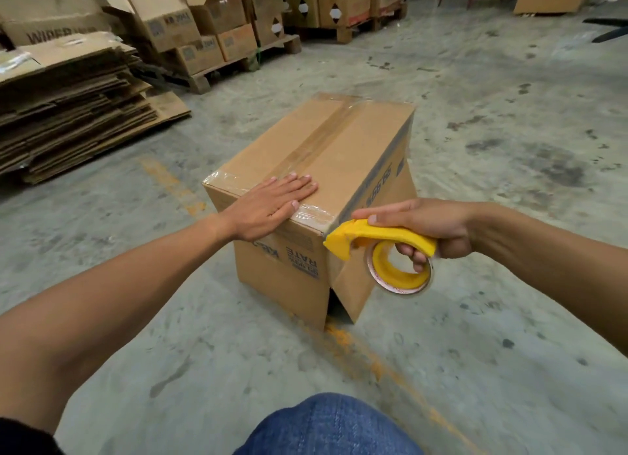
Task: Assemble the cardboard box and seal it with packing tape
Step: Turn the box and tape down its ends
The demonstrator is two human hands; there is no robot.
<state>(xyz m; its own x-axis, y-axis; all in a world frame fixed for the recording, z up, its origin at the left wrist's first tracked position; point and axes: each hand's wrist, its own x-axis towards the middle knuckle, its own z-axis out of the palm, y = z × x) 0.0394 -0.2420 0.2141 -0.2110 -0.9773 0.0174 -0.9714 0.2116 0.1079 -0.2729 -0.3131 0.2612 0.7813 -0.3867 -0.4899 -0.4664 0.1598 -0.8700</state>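
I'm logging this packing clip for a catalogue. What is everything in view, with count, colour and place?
cardboard box: one, brown, centre of floor, clear tape along its top seam
tape dispenser: one, yellow, at the box's near right corner
flattened cardboard: one stack, brown, far left
stacked boxes: many, brown, on pallets at the back
floor: grey concrete, faded yellow line
knee: blue denim, bottom centre
left hand: flat on the box top
right hand: gripping the dispenser

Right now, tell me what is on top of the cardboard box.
On the cardboard box, clear tape runs along the centre seam and near edge. The left hand lies flat on it, hiding the seam beneath. The box's inside cannot be seen.
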